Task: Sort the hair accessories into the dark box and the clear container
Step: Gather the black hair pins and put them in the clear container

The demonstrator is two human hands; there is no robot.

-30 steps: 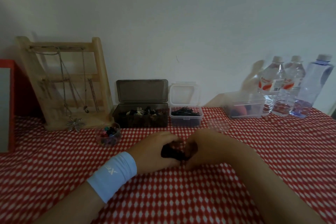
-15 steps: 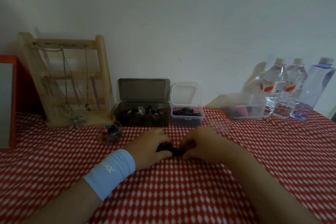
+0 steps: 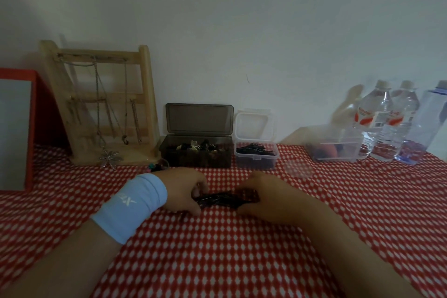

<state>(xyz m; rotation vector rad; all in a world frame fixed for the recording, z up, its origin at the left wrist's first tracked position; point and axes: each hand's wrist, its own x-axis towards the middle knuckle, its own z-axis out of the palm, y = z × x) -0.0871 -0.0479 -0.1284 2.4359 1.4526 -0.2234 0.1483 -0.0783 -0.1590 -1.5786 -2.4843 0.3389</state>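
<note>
My left hand [image 3: 183,189] and my right hand [image 3: 268,195] lie near the middle of the surface [image 3: 217,261], which is covered with a red cloth with white dots. Between them is a bundle of black pins [image 3: 220,199], resting on the cloth. The fingers of my left hand are curled round the left end of the bundle, and the fingers of my right hand are curled round the right end, so both hands grip the pins together. A light blue wristband [image 3: 130,205] is on my left wrist.

Farther away, against the wall, the dark box [image 3: 196,155] stands with its lid up, and mixed dark and light hair pieces lie inside. Just beside it on the right is the clear container [image 3: 256,156], also with its lid up, and it holds more black pins. The bundle in my hands is apart from both, on the near side of them.

Left of the dark box stands a wooden rack [image 3: 101,104] with chains hanging on it, and a flower pendant [image 3: 110,158] hangs at its foot. A red frame [image 3: 31,128] is at the far left. A small round clear lid [image 3: 298,168] lies right of the clear container. Farther right are a blurred clear tub [image 3: 336,145] and three bottles [image 3: 373,121].
</note>
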